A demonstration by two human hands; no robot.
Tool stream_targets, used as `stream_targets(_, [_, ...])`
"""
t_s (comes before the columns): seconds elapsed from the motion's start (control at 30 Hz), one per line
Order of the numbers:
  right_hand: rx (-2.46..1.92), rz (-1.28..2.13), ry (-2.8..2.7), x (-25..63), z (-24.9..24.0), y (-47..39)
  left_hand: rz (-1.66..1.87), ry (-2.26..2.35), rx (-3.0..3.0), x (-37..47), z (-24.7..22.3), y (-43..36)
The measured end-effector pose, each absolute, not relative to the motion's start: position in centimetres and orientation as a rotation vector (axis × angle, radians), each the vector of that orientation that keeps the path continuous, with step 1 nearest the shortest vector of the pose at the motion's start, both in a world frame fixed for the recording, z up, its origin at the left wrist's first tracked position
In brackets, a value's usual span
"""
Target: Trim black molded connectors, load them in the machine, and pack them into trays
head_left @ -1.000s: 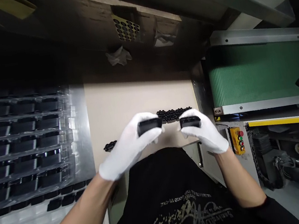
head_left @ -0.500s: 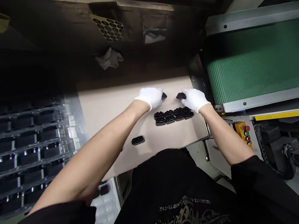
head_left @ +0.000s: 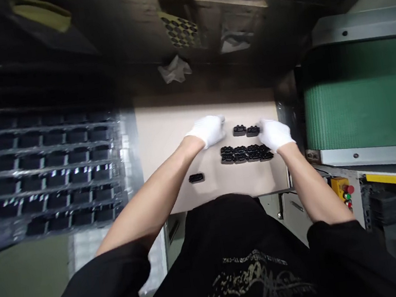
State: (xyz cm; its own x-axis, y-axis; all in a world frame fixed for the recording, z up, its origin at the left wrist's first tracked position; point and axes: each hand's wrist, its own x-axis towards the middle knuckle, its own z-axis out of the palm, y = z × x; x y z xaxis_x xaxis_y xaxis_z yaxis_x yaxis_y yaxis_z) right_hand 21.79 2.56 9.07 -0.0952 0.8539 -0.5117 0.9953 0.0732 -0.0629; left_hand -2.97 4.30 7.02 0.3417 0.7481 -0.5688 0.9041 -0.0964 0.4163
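Note:
My left hand (head_left: 211,130), in a white glove, hovers over the beige board (head_left: 167,138) with fingers curled in and nothing visible in them. To its right stand two small black moulded parts, the left one (head_left: 239,130) apart from both hands. My right hand (head_left: 276,134), also gloved in white, has its fingertips against the right end of the other black part (head_left: 253,131). Just below lies a tight double row of several similar black parts (head_left: 246,153). One more single black part (head_left: 196,177) rests nearer my body, to the left.
Clear plastic trays (head_left: 121,154) filled with black parts stand at left. A green conveyor belt (head_left: 363,95) runs at right, above a yellow button box (head_left: 339,187). Behind the board are a crumpled white cloth (head_left: 175,69) and a yellow sheet with dark round stickers (head_left: 179,30).
The black parts held one in each hand now stand side by side on the board. My left hand has come away from its part. The whole view has shifted leftward.

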Motion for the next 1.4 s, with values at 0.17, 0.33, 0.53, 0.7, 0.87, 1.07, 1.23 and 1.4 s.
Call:
stream_targets(0.17, [1.679,-0.727,2.318,17.0,9.2,-5.2,0.084,1.803,1.649,-17.5,6.7,-9.4])
stream_targets(0.33, [1.080,-0.799,2.551,6.9,5.4,-9.7,0.090,1.852,1.651,-19.0,1.1,-18.1])
stream_targets(0.53, [0.980,-0.774,2.495,4.1,2.1,-10.3,0.388,1.973,1.455,-16.6,-2.5,-19.4])
stream_targets(0.7, [1.016,-0.933,2.592,6.2,0.7,-10.3,0.644,2.092,1.192,-15.6,-2.5,-21.0])
stream_targets(0.87, [1.276,-1.001,2.796,7.1,-2.4,-11.5,0.889,2.151,1.219,-15.3,-4.3,-22.2])
stream_targets(1.07, [1.780,-0.999,2.972,10.3,-4.4,-18.4,1.053,2.232,1.447,-15.5,-6.3,-23.5])
stream_targets(1.23, [2.021,-1.246,3.108,11.4,-6.5,-20.9,1.172,2.180,1.515,-16.1,-7.5,-23.4])
stream_targets(1.4, [2.119,-1.611,3.196,13.6,-7.5,-24.2,1.463,2.141,1.542,-16.2,-7.2,-23.7])
